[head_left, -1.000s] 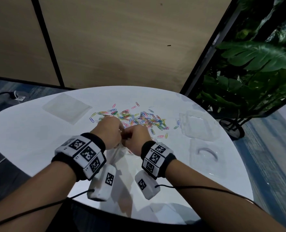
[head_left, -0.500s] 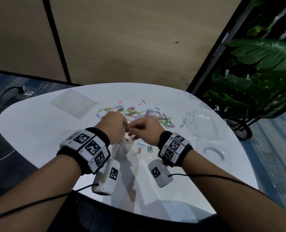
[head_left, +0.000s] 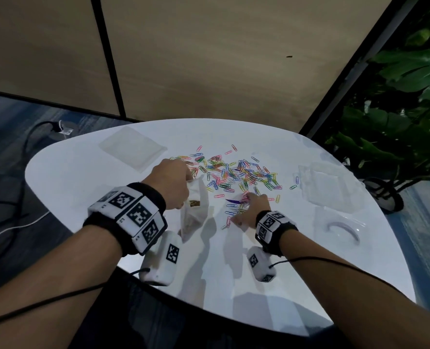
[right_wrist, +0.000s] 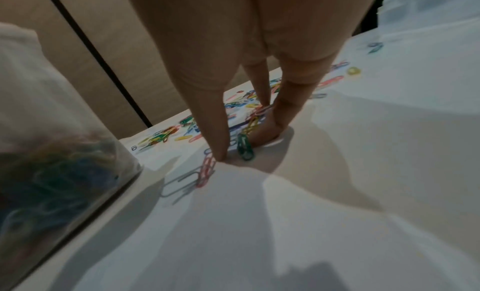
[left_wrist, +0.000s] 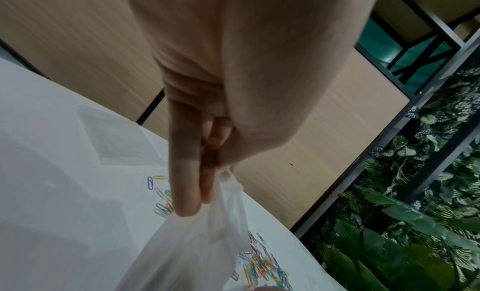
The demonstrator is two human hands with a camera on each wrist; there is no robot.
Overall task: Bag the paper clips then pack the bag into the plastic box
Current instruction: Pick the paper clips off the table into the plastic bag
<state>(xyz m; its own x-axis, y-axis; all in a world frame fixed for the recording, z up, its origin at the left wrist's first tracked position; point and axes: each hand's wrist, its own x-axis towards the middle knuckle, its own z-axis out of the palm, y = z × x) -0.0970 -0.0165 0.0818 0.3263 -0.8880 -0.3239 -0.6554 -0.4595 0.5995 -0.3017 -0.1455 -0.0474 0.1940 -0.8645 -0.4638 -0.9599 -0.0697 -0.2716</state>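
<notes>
Colourful paper clips [head_left: 236,172] lie scattered across the middle of the white table [head_left: 70,177]. My left hand [head_left: 173,182] pinches the top edge of a clear plastic bag [head_left: 193,212], which hangs down to the table with several clips in its bottom. In the left wrist view, the fingertips [left_wrist: 187,209] grip the bag [left_wrist: 197,244]. My right hand [head_left: 246,210] is to the right of the bag, its straight fingertips pressed down on a small cluster of clips [right_wrist: 244,149]. The clear plastic box [head_left: 322,185] lies open at the right.
A flat stack of clear bags [head_left: 133,148] lies at the far left of the table. A second clear tray part [head_left: 342,227] sits near the right edge. A leafy plant [head_left: 397,122] stands beyond the table on the right, and cables [head_left: 27,152] lie on the floor at left.
My right hand has left the bag's mouth and moved right and down onto loose clips on the table. The left hand still holds the bag by its top.
</notes>
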